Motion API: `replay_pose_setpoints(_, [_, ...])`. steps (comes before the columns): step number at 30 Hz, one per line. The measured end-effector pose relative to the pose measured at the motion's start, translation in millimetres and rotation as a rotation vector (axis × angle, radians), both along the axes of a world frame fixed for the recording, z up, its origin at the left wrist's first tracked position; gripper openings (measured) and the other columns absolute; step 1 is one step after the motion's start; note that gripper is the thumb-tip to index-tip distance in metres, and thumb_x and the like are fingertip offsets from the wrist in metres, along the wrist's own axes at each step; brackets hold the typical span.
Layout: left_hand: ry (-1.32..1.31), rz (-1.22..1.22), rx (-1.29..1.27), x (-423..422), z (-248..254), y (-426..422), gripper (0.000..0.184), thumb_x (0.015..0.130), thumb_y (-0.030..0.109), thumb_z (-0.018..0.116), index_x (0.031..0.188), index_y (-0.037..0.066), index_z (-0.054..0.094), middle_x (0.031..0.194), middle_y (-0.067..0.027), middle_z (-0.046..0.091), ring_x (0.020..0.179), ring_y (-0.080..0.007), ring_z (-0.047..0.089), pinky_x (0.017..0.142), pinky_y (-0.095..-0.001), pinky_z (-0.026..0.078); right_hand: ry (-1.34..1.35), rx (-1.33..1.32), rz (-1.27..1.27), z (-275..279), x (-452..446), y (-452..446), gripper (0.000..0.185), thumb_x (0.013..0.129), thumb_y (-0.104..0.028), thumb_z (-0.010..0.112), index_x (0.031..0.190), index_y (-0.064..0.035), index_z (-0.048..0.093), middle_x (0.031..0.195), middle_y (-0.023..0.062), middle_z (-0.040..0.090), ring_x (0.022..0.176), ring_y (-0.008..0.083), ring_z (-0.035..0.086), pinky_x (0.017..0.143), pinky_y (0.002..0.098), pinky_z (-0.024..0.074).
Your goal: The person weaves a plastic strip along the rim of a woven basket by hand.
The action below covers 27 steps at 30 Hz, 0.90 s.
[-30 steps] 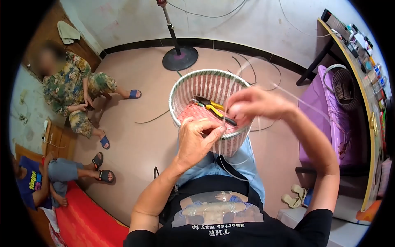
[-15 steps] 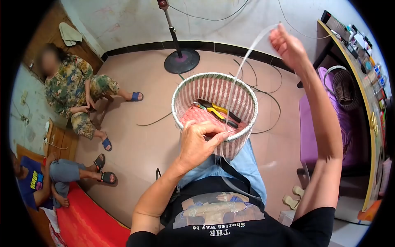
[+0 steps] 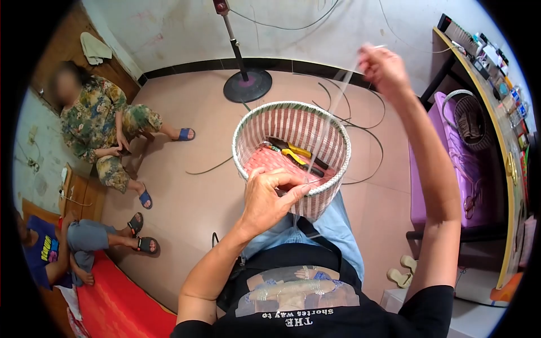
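A round woven basket (image 3: 333, 143) with brown and white stripes and a white-wrapped rim rests at my lap, its mouth tilted up. My left hand (image 3: 271, 197) is closed on the near rim, thumb outside and fingers over the edge. Raised beyond the basket at upper right, my right hand (image 3: 384, 69) pinches a translucent plastic strip (image 3: 336, 100). This strip runs taut down across the basket's mouth to the rim by my left fingertips. On the pink woven bottom lie yellow-and-black pliers (image 3: 294, 160) and another dark-and-yellow tool (image 3: 304, 152), partly overlapping.
Dark strips (image 3: 377, 163) curl on the floor beyond the basket. A stand's round base (image 3: 248, 85) is by the wall. Two people sit at left, near a red cloth (image 3: 121, 290). At right are a purple bin (image 3: 420, 191), a small dark basket (image 3: 471, 121) and a cluttered desk (image 3: 489, 101).
My right hand has moved a little down and left, still pinching the strip. The strip's loose tail below the rim is shorter. My left hand stays at the rim.
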<state>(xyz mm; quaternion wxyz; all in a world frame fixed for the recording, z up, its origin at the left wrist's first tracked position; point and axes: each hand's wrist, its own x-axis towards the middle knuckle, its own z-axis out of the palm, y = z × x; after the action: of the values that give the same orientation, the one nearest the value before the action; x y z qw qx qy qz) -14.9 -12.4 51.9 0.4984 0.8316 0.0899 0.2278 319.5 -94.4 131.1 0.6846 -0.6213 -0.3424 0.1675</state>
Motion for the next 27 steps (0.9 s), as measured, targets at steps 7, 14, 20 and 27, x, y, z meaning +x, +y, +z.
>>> replay_pose_setpoints(7, [-0.005, 0.031, -0.027, 3.5, -6.8, 0.4, 0.012, 0.081, 0.012, 0.075, 0.081, 0.000, 0.073, 0.072, -0.0050, 0.069, 0.064, -0.0107, 0.062, 0.066, -0.0258, 0.047, 0.066, -0.590, 0.540, -15.7, -99.0, -20.0, 0.031, 0.093, -0.028, 0.066, 0.109, -0.0023, 0.064, 0.090, 0.0033, 0.067, 0.074, 0.0080, 0.063, 0.068, 0.0242, 0.0520])
replay_pose_setpoints(14, [0.001, 0.013, -0.089, 0.5, -3.8, 0.5, 0.013, 0.080, 0.012, 0.076, 0.080, -0.001, 0.072, 0.070, -0.0049, 0.068, 0.063, -0.0107, 0.062, 0.065, -0.0255, 0.046, -0.263, -0.466, 0.462, -36.2, -121.9, -2.9, 0.024, 0.094, -0.023, 0.064, 0.089, -0.0004, 0.068, 0.073, 0.0009, 0.064, 0.068, 0.0055, 0.058, 0.061, 0.0234, 0.0498])
replay_pose_setpoints(20, [-0.018, -0.026, -0.024, -0.7, -2.3, 4.7, 0.011, 0.080, 0.008, 0.076, 0.080, -0.002, 0.071, 0.071, -0.0060, 0.067, 0.064, -0.0097, 0.061, 0.059, -0.0242, 0.047, 0.119, -0.046, 0.253, -25.7, -9.2, -8.2, 0.030, 0.098, -0.032, 0.057, 0.095, -0.0034, 0.066, 0.082, 0.0035, 0.065, 0.068, 0.0087, 0.059, 0.062, 0.0238, 0.0501])
replay_pose_setpoints(27, [0.017, -0.047, 0.157, -9.0, -0.5, 8.0, 0.013, 0.081, 0.014, 0.073, 0.087, 0.003, 0.072, 0.080, -0.0063, 0.068, 0.072, -0.0202, 0.063, 0.088, -0.0355, 0.040, -0.091, -0.551, 0.842, -49.6, -140.7, -23.0, 0.022, 0.093, -0.019, 0.064, 0.098, 0.0018, 0.069, 0.080, 0.0004, 0.066, 0.074, 0.0044, 0.057, 0.066, 0.0230, 0.0477])
